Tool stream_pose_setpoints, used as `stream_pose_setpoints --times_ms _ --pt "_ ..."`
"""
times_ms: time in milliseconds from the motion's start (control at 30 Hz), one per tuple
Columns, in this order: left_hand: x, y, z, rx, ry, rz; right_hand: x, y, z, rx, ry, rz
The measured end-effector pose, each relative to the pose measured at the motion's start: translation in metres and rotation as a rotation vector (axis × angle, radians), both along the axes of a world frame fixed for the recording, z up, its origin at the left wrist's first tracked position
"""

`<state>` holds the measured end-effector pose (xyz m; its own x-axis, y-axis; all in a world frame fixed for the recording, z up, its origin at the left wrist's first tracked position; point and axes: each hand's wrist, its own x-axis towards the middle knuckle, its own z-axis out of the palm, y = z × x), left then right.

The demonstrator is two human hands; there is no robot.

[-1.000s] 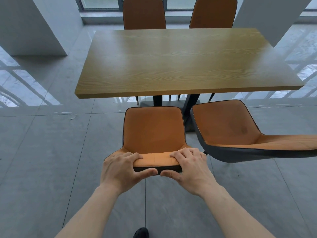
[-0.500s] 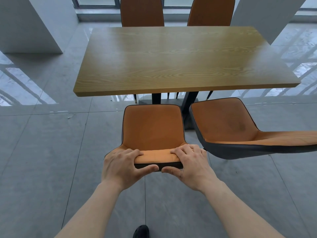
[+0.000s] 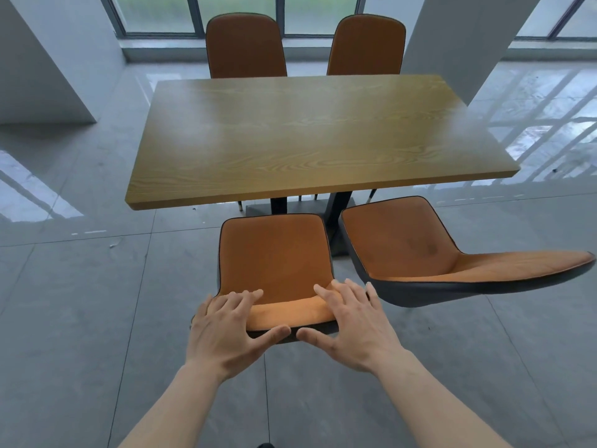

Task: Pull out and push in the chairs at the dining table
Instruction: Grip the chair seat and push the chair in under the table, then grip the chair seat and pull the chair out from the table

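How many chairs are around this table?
4: two far chairs by the window, one near chair under both hands, another to its right. None seems hidden.

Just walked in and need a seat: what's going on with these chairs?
A person stands behind the near left chair with both hands on the top of its backrest, left hand and right hand with fingers spread rather than clenched. The chair sits pulled out from the table. The near right chair is also out and turned sideways. Two far chairs are tucked in.
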<state>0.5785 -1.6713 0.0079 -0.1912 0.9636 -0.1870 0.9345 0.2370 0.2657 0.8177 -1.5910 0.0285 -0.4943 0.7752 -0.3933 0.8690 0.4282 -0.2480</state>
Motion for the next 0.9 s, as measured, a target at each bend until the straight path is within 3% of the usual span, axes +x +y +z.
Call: stream_pose_setpoints --times_ms 300,700,900 --pt "0.084 0.068 0.033 0.061 -0.018 -0.061 0.096 0.061 0.03 0.065 0.004 -0.089" --pt "0.358 0.179 0.031 0.08 -0.091 0.038 0.374 0.197 0.025 0.087 -0.066 -0.1" --pt "0.449 0.206 0.016 0.038 -0.126 0.027 0.441 0.235 0.008 0.018 -0.065 -0.04"
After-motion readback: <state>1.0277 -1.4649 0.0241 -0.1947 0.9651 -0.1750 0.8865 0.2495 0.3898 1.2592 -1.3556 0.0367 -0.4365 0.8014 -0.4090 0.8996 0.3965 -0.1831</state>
